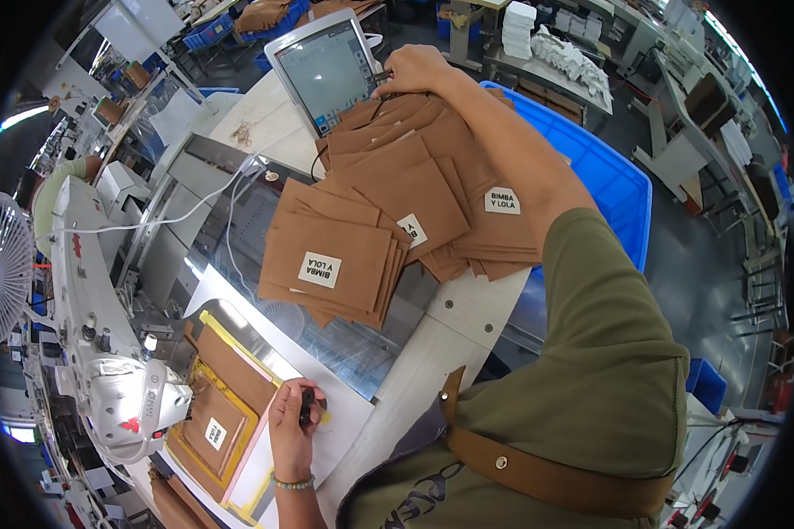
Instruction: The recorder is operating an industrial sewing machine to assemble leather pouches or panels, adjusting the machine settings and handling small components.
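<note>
My right hand (416, 70) reaches to the right edge of a white-framed touchscreen (322, 72). Its fingers are curled together around something dark and small that I cannot make out. Below that hand, piles of brown fabric pieces (415, 194) with white labels overlap on the table. My left hand (293, 416), with a beaded bracelet at the wrist, is closed around a small black knob-like piece (307, 407). It rests beside a yellow-edged sewing template (258, 407). A brown labelled piece (225, 423) lies framed in the template, next to the lit white sewing machine head (141, 401).
A blue plastic bin (604, 181) stands right of the table, under my right arm. A white cable (190, 212) crosses the machine bed. At the far left is a white fan (4, 269). White stacked cloth (565, 62) lies on a bench behind.
</note>
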`<action>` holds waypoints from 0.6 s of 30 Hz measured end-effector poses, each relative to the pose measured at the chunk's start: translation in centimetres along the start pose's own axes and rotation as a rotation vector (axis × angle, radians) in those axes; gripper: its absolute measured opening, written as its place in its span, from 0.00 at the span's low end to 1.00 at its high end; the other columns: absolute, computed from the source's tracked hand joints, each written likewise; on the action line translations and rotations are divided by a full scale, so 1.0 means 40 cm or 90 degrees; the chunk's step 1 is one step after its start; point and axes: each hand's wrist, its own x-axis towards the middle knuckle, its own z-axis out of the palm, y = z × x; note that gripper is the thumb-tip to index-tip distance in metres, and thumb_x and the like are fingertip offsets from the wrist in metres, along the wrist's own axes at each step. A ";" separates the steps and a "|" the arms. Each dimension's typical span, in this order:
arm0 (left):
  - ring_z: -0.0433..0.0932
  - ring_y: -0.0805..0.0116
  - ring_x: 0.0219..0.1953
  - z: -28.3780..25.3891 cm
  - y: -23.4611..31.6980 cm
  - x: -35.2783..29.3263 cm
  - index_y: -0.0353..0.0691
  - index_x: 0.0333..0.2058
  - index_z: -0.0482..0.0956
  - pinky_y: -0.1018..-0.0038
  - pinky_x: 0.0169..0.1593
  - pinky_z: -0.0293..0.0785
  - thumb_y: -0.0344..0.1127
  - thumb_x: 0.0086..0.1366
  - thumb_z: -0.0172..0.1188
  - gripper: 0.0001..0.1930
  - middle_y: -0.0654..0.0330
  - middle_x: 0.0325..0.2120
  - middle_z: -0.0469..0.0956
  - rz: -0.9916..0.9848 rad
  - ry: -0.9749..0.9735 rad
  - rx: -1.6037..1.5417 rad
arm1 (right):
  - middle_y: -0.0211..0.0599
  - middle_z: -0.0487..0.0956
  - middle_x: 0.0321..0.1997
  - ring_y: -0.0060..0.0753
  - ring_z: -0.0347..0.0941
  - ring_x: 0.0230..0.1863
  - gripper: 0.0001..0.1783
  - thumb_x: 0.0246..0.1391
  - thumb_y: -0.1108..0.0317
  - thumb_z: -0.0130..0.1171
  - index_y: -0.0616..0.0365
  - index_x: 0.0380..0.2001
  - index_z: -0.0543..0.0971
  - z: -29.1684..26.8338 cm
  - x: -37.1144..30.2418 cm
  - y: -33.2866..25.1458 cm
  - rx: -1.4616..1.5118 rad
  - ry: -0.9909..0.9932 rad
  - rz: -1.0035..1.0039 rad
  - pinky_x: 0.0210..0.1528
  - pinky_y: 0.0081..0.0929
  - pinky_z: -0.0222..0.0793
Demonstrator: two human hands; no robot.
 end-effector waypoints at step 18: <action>0.67 0.82 0.26 0.008 0.008 -0.006 0.39 0.44 0.78 0.86 0.27 0.57 0.46 0.79 0.50 0.16 0.64 0.33 0.80 0.021 -0.041 0.029 | 0.44 0.86 0.31 0.50 0.84 0.39 0.37 0.39 0.27 0.69 0.56 0.27 0.87 -0.015 -0.013 -0.023 -0.031 -0.004 0.010 0.42 0.44 0.78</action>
